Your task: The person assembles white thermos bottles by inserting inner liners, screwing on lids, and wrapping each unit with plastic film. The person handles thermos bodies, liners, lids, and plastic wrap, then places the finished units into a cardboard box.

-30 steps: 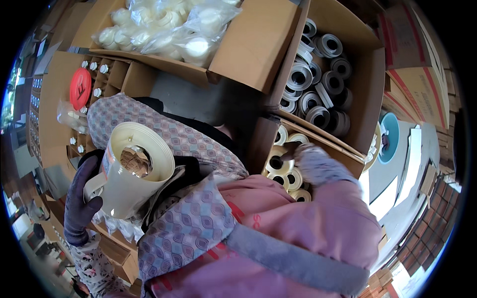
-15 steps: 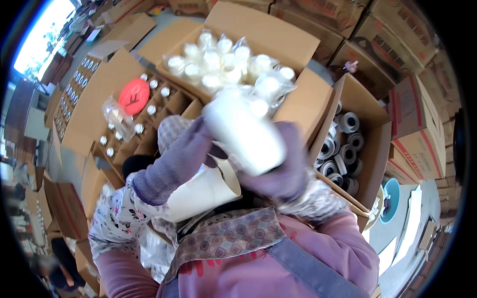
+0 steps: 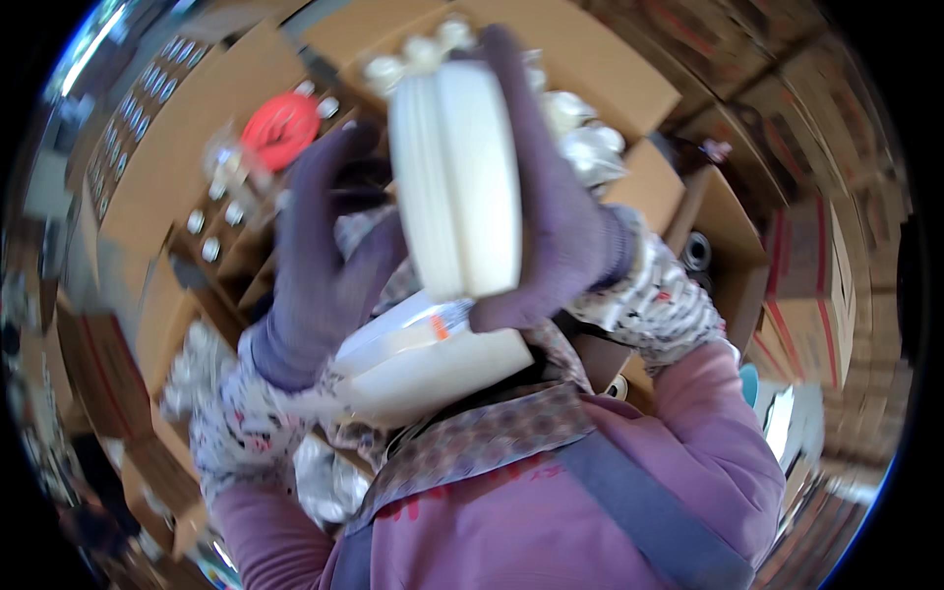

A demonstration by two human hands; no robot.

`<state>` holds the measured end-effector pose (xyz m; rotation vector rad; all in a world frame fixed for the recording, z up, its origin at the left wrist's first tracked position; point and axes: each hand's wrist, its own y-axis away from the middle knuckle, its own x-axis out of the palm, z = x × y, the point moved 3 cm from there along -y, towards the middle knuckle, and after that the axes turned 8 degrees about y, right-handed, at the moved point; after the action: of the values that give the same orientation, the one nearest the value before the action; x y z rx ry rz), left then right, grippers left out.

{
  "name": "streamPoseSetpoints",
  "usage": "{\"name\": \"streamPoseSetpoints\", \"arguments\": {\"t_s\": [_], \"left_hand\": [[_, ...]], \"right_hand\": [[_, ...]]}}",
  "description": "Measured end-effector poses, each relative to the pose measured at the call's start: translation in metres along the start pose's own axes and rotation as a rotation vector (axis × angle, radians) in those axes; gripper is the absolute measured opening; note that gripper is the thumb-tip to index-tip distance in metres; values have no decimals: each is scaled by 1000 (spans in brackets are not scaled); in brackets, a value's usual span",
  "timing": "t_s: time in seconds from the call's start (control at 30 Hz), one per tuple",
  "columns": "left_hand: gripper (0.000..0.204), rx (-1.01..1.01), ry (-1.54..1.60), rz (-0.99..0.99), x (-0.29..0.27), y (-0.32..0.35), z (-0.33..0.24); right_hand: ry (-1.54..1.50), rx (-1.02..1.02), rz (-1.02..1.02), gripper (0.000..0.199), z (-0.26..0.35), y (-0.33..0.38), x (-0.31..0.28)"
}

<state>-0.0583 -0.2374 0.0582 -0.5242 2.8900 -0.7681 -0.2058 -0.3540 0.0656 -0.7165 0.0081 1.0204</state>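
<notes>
A white, thick, rounded piece with a lengthwise groove is held up in front of me, blurred, so its exact kind is unclear. My right hand, in a purple knit glove, grips it, fingers stretched up its right side and thumb under its lower edge. My left hand, gloved alike, is beside it with fingers apart and curved, the thumb close to its left edge. Below the hands, a cream-white tube lies across my lap, with a white piece bearing an orange mark against it.
Behind the hands stands an open carton with white capped bottles in clear plastic. At left, a divided carton holds white-capped bottles, with a red disc on top. A carton with ring-shaped rolls stands at right, before stacked boxes.
The white piece has been raised and turned from slanting to nearly upright. My right hand has risen with it, and my left hand has come off it, fingers spread. The view has shifted slightly.
</notes>
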Motion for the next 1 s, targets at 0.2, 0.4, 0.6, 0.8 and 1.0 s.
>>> {"name": "streamPoseSetpoints", "arguments": {"t_s": [0.2,0.4,0.6,0.8,1.0], "left_hand": [[39,557,-742,267,-13,-18,-8],[59,-174,-425,110,-40,-12,7],[61,344,-704,549,-56,25,-6],[45,-661,-452,152,-66,115,9],[38,-707,-378,19,-59,119,4]], "right_hand": [[-430,97,91,116,-22,-32,21],[-669,143,164,124,-36,-36,38],[-637,505,339,128,-66,-26,9],[-533,716,656,137,-100,41,20],[-181,429,795,139,-107,42,11]]}}
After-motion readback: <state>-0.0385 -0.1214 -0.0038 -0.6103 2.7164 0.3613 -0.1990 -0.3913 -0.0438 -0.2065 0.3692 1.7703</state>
